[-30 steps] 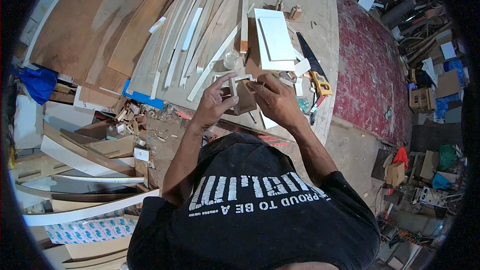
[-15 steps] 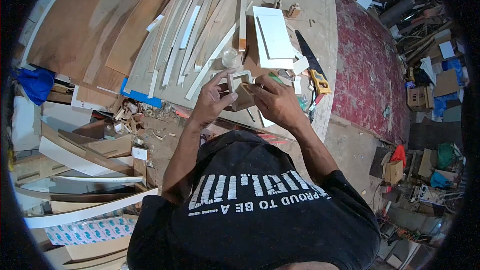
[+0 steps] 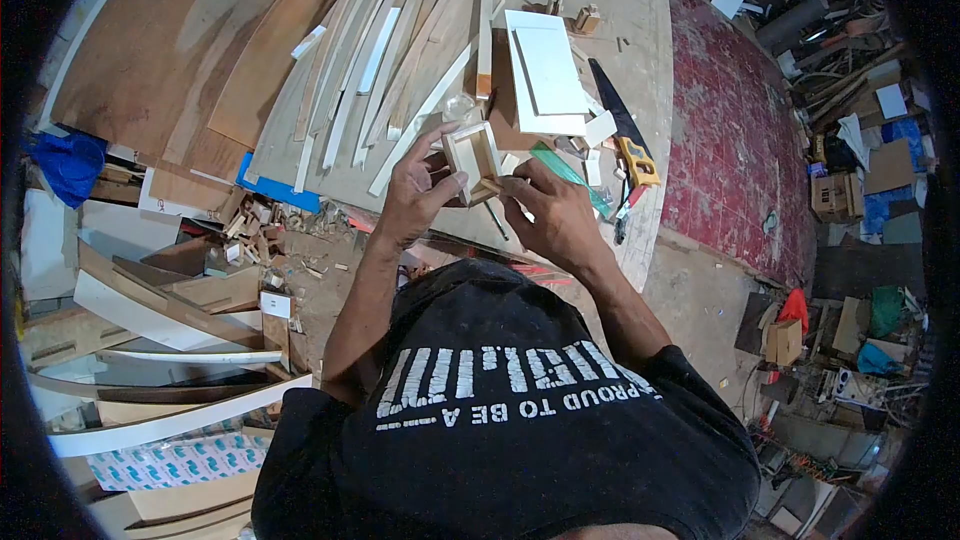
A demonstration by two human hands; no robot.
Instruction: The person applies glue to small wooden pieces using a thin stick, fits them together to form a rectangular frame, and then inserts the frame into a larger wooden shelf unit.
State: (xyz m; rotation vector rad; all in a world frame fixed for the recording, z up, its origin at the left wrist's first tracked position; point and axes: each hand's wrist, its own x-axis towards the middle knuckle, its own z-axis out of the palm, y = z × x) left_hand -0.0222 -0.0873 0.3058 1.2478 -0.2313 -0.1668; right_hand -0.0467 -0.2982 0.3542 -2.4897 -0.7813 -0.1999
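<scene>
A small open wooden box (image 3: 462,160) is tilted up over the near edge of the workbench, its hollow inside facing me. My left hand (image 3: 415,190) grips its left side, thumb at the lower corner and fingers behind. At the box's lower right corner, my right hand (image 3: 548,208) pinches a small wooden piece (image 3: 490,183), mostly hidden by the fingertips. Just beyond the right hand lies a green translucent strip (image 3: 572,178). A dark pencil-like stick (image 3: 497,221) rests on the bench between the hands. Behind the box stands a clear cup (image 3: 459,107).
White panels (image 3: 548,70) lie on the bench ahead, with a yellow-handled handsaw (image 3: 638,162) to their right. Long wood strips (image 3: 385,50) and curved brown boards (image 3: 190,30) cover the left. Curved offcuts (image 3: 150,310) are piled at lower left; clutter lines the right wall.
The box has turned so its opening faces me more, and it has shifted slightly left. My right hand has moved a little down, uncovering more of the green strip.
</scene>
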